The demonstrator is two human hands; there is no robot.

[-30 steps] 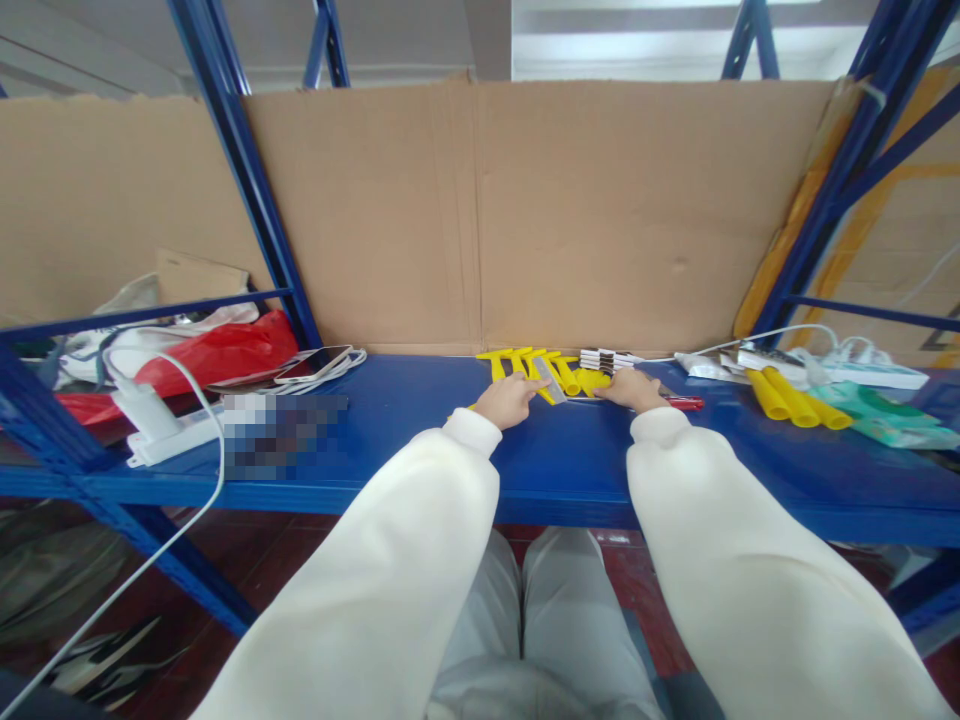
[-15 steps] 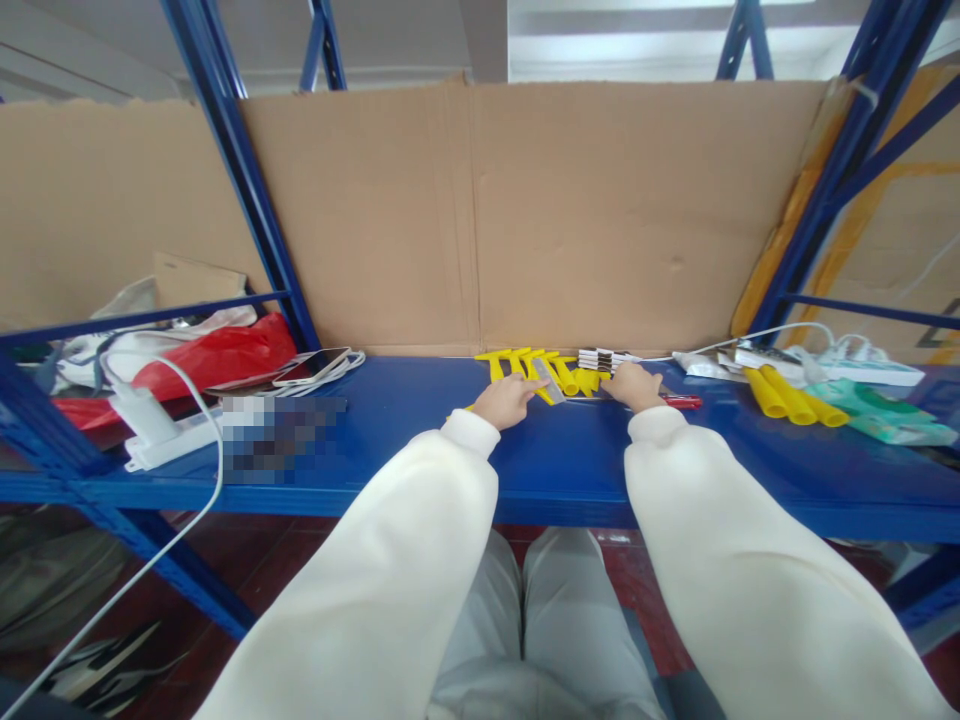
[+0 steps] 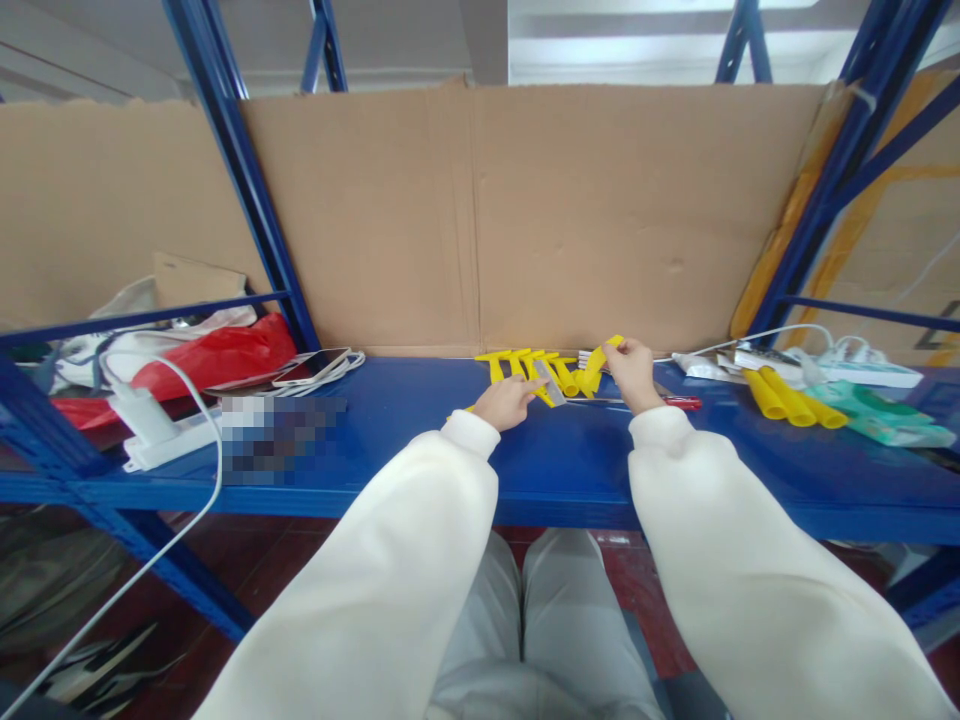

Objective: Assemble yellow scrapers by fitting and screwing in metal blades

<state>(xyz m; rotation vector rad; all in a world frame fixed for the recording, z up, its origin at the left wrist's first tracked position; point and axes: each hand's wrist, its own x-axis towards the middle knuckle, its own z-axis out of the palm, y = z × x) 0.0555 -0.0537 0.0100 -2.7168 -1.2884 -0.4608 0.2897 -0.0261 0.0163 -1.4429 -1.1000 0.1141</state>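
My left hand (image 3: 506,402) rests low over the blue shelf, fingers closed on a yellow-handled tool with a flat grey blade (image 3: 550,384), like a scraper. Beside it lies a row of yellow T-shaped plastic pieces (image 3: 525,360). My right hand (image 3: 631,372) pinches a yellow plastic piece (image 3: 598,362) by its upper end, tilted above the shelf. Behind that piece, a stack of small white and dark parts (image 3: 583,358) is mostly hidden. Under my right wrist lies a red-handled screwdriver (image 3: 682,402), its thin shaft pointing left.
Yellow tubes (image 3: 787,396) lie at the right beside a green packet (image 3: 889,412) and a white power strip (image 3: 862,368). At the left are another power strip (image 3: 180,437), a phone (image 3: 311,367) and a red bag (image 3: 225,360). A cardboard panel (image 3: 480,220) stands behind the shelf.
My right hand has risen slightly from the stack of small parts and now holds up a yellow plastic piece. My left hand has stayed in place.
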